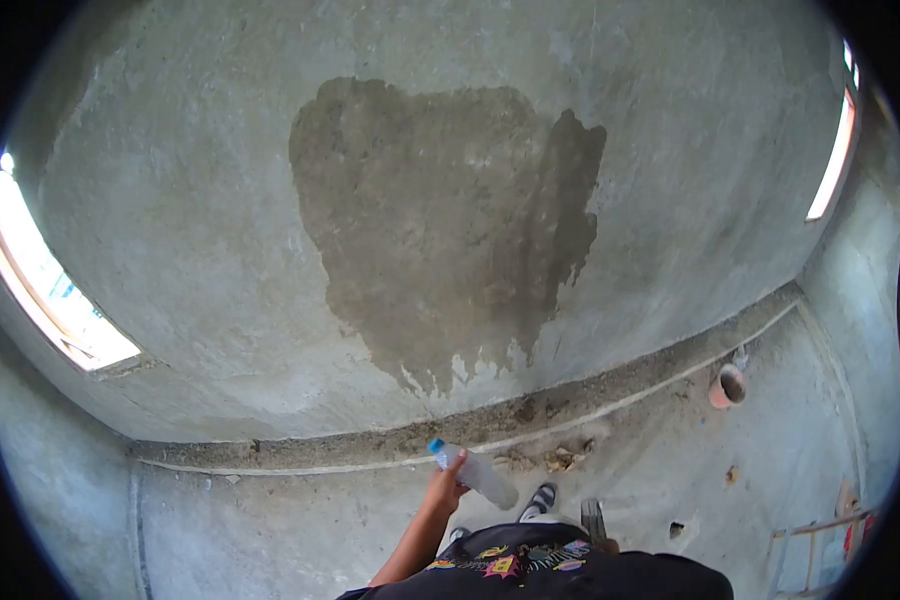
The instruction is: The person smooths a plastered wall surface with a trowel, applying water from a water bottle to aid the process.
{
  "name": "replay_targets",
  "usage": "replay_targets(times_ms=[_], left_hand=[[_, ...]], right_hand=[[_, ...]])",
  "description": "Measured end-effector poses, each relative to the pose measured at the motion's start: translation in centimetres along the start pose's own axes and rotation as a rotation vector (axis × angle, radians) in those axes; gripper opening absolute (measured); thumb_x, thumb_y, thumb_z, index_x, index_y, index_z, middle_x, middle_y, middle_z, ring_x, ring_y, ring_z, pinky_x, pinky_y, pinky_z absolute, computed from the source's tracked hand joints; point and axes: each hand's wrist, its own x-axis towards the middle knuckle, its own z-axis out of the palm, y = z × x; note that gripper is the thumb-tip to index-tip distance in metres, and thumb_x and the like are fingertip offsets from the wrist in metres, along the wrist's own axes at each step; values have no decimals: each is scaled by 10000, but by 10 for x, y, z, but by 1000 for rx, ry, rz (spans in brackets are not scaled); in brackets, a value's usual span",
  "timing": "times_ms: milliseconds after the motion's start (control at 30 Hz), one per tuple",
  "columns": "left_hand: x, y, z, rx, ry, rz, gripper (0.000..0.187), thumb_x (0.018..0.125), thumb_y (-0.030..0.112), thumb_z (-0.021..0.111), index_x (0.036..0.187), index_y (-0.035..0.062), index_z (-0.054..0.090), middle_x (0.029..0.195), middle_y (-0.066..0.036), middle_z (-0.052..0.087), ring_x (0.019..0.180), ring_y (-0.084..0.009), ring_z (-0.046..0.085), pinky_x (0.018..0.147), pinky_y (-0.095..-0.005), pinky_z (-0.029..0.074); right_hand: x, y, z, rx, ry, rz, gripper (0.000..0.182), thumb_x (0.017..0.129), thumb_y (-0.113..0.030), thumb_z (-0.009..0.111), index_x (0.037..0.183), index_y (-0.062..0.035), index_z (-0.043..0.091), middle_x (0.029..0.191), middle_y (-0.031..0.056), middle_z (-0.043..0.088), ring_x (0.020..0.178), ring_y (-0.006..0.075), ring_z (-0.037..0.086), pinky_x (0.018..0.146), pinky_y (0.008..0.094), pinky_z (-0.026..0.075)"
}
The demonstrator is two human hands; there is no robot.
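My left hand (449, 487) is closed around a clear plastic bottle (489, 482) with a blue cap. The bottle is tilted, its cap end up and to the left, and it looks cloudy or whitish inside. Close to my body on the right, a small part of my right hand (607, 546) shows at the shirt's edge. It seems closed on a narrow greyish-brown flat piece (592, 519), whose kind I cannot make out. Ahead is a grey plastered wall (210, 250) with a large dark wet patch (440, 220), its lower edge ragged with drips.
A dirt-filled strip with a low ledge (370, 466) runs along the wall's foot. Rubble (567, 457) lies beside it near my feet. A reddish bucket (728, 386) stands to the right. Window openings are at left (45, 280) and right (832, 160). A wooden frame (815, 540) is at lower right.
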Motion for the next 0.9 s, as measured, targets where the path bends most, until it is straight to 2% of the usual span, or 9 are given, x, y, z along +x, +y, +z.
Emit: replay_targets(times_ms=[167, 400, 500, 533, 567, 667, 833, 867, 900], left_hand=[[43, 14, 119, 86, -255, -159, 569, 843, 421, 728, 1211, 34, 533, 1100, -119, 647, 1000, -259, 654, 851, -427, 534], [70, 51, 271, 303, -473, -20, 572, 859, 398, 723, 1258, 41, 524, 1110, -81, 645, 1051, -227, 621, 879, -402, 504], [82, 41, 278, 401, -563, 88, 573, 815, 412, 763, 1228, 72, 557, 1085, -70, 647, 1027, -199, 611, 866, -383, 487], [84, 39, 274, 471, -543, 87, 560, 807, 391, 773, 1214, 66, 568, 1094, -69, 647, 1028, -193, 606, 858, -373, 484], [83, 35, 262, 546, -525, 72, 547, 799, 371, 782, 1201, 60, 579, 1103, -68, 646, 1028, -188, 602, 849, -362, 482], [97, 19, 214, 667, -433, 178, 519, 787, 333, 793, 1168, 39, 599, 1081, -72, 660, 988, -190, 621, 837, -354, 487], [98, 43, 141, 458, -245, 70, 431, 778, 281, 799, 1078, 13, 645, 981, -79, 689, 898, -192, 648, 814, -332, 494], [98, 51, 126, 301, -135, 63, 404, 774, 259, 803, 1055, 9, 658, 955, -79, 697, 873, -190, 654, 808, -323, 494], [104, 57, 108, 307, -128, 43, 404, 774, 259, 803, 1055, 9, 658, 955, -79, 697, 873, -190, 654, 808, -323, 494]], right_hand=[[6, 14, -43, -40, 103, 35, 202, 798, -288, 618, 924, -182, 736, 837, 110, 709, 822, 298, 695, 712, 454, 525], [37, 67, -50, -174, 53, 72, 274, 762, -223, 668, 1031, -205, 719, 913, 133, 707, 878, 301, 688, 764, 437, 520], [72, 108, -3, 405, 164, 365, 340, 763, -217, 693, 1103, -226, 689, 965, 135, 703, 925, 310, 676, 790, 434, 525], [52, 119, -33, -136, 222, 59, 303, 792, -253, 682, 1087, -186, 685, 889, 135, 694, 915, 294, 675, 798, 431, 524], [34, 107, -58, -55, 201, 113, 275, 792, -246, 683, 1049, -148, 681, 844, 131, 680, 845, 284, 670, 735, 423, 521], [12, 70, -92, 1182, 382, 615, 239, 790, -225, 685, 934, -34, 669, 709, 118, 636, 634, 254, 655, 543, 400, 509], [96, 114, -15, 400, 231, 513, 227, 831, -271, 604, 876, -73, 705, 842, 151, 699, 820, 325, 688, 705, 449, 531], [74, 86, -84, -64, 177, 212, 301, 864, -321, 542, 900, -78, 715, 898, 163, 705, 872, 338, 683, 753, 455, 533], [91, 68, -104, -72, 348, 282, 352, 874, -371, 538, 923, -70, 713, 908, 148, 706, 880, 346, 681, 761, 467, 532]])
